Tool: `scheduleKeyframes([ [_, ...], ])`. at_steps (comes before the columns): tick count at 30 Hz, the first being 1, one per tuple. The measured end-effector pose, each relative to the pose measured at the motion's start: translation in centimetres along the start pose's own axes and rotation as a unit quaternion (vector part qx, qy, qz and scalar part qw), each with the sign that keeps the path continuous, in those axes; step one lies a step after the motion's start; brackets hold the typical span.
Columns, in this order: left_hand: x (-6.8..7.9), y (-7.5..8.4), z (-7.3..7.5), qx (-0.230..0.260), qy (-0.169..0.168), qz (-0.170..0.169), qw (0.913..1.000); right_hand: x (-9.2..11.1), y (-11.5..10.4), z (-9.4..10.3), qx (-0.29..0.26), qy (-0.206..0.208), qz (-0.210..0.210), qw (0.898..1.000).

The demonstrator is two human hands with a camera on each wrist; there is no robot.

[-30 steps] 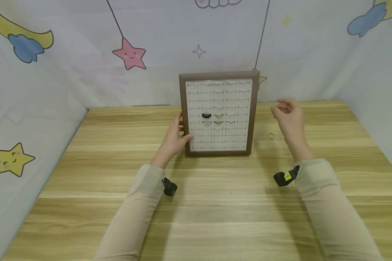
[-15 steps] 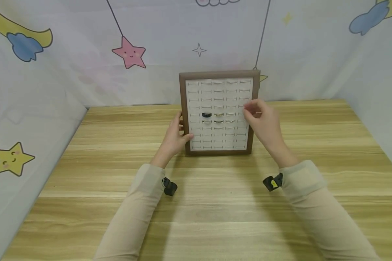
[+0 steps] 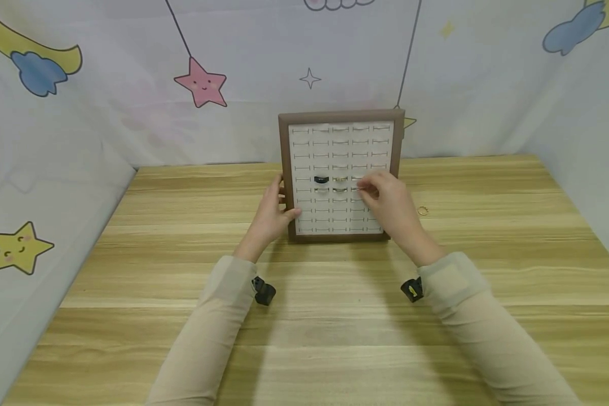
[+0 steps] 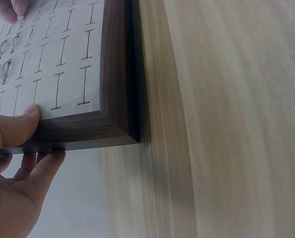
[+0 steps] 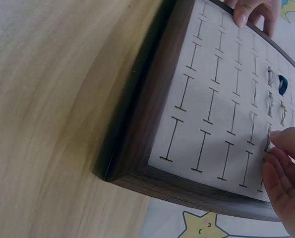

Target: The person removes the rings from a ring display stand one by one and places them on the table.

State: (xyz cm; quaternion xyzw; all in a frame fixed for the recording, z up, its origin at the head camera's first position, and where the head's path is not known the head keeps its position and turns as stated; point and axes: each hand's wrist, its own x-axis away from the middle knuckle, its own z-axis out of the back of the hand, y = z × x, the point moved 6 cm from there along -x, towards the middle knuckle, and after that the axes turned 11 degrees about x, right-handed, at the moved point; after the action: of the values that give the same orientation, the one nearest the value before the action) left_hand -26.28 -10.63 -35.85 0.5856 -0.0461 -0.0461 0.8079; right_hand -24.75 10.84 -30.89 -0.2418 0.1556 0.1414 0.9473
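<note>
A brown-framed ring display board (image 3: pixel 341 118), its white pad cut with rows of slots, stands tilted on the table. My left hand (image 3: pixel 270 214) holds its left edge, thumb on the front and fingers behind. At a slot right of the middle, my right hand (image 3: pixel 389 204) pinches a ring (image 5: pixel 268 141) between thumb and fingertips; the fingers partly cover it. Near that hand sit a black ring (image 3: pixel 321 180), a gold ring (image 3: pixel 340 179) and silver rings, one of them a silver ring (image 3: pixel 339 190) below the gold one.
A loose gold ring (image 3: pixel 423 210) lies on the wooden table (image 3: pixel 309 338), right of the board. Behind the board hangs a white cloth (image 3: pixel 254 56) printed with stars, moons and clouds.
My right hand has moved left from above the loose gold ring, over the board's right edge, to the slots right of the middle. The left hand has kept its hold.
</note>
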Motion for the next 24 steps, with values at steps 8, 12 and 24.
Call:
scheduleKeyframes([
  [8, 0.05, -0.06, -0.05, -0.001, 0.0, 0.0, 1.0, 0.06, -0.22, -0.41, 0.051, 0.022, 0.02, 0.998],
  [12, 0.04, -0.06, -0.06, -0.002, -0.001, 0.001, 1.0, 0.07, -0.26, -0.49, 0.057, 0.033, 0.026, 0.997],
  [24, -0.08, -0.09, 0.02, -0.007, 0.001, -0.001, 1.0, 0.02, -0.33, -0.58, 0.058, 0.025, 0.022, 0.998],
])
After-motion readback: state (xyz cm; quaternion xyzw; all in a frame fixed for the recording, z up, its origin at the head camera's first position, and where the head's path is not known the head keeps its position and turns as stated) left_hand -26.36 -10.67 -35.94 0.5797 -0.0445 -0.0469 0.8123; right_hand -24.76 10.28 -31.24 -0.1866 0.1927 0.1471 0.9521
